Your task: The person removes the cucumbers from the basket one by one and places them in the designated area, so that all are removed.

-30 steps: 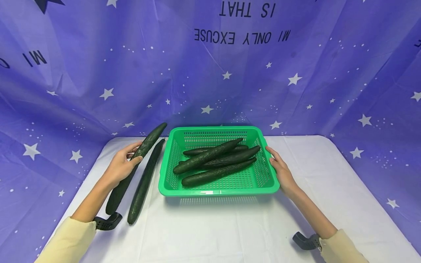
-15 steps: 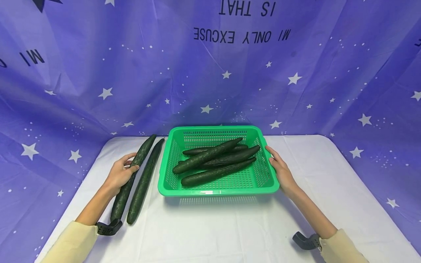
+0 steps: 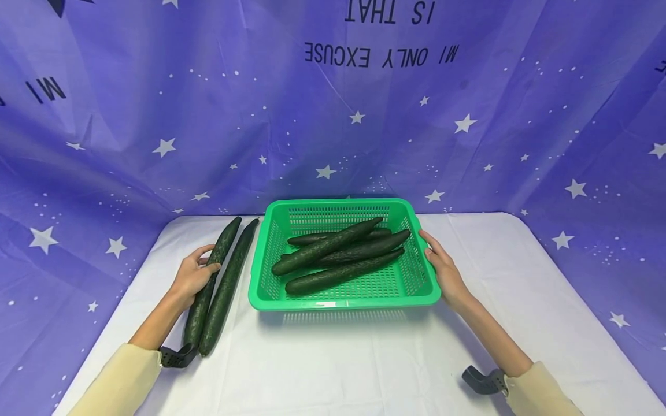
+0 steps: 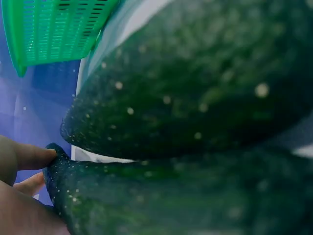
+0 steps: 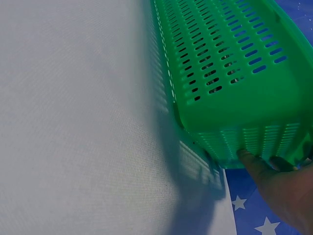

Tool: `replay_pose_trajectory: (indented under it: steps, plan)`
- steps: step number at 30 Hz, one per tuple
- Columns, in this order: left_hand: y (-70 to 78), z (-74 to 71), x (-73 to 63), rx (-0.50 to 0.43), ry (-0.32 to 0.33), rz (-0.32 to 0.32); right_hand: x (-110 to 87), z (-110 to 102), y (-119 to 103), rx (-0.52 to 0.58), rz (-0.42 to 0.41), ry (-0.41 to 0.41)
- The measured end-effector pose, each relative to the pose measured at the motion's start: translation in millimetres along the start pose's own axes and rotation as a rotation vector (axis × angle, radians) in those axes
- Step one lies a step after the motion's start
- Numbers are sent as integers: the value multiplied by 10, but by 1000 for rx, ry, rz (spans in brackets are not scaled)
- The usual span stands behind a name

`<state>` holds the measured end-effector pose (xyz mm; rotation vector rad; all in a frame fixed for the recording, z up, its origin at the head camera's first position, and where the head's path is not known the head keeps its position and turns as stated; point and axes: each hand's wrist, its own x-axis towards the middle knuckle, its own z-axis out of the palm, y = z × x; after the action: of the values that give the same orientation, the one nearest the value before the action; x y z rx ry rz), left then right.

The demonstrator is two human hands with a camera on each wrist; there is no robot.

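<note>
One outer cucumber point(image 3: 202, 302), at nine o'clock from the green basket point(image 3: 346, 304): pinched by your left hand point(image 3: 191, 274), between thumb and fingers; inner cucumber point(image 3: 227, 287) alongside. Likely stiff, weighty, snappable; grip mid-length. Your right hand point(image 3: 450, 277): fingers fairly straight, touching the green basket at three o'clock.

Bright head view, blurred close-up cucumber point(image 4: 205, 83)

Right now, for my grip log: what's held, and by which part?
Left hand: leftmost cucumber, between its middle and far end. Right hand touches the right end of the basket; any grip is unclear.
</note>
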<state>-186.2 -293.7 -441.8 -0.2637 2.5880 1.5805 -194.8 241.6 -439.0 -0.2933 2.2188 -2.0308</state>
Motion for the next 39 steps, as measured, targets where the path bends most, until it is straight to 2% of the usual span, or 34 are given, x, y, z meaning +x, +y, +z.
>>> replay_pose_trajectory:
  steps: [6, 16, 24, 28, 32, 39]
  plan:
    - [-24, 16, 38, -10, 11, -12, 3, -3, 4, 14, 8, -2]
    - [-43, 35, 69, 51, 4, -6, 11, -1, 9, 17, 15, -1]
    - [20, -25, 89, 38, 6, -24, 16, -9, 21, 11, 12, -5]
    - [124, -79, 96, 44, 34, 24, 14, -11, 29, 10, 14, -5]
    - [277, -97, 79, 0, 32, 94, 12, -10, 28, 10, 15, -4]
    - [579, 2, 14, -59, -59, 216, 14, -4, 10, 5, 8, -6]
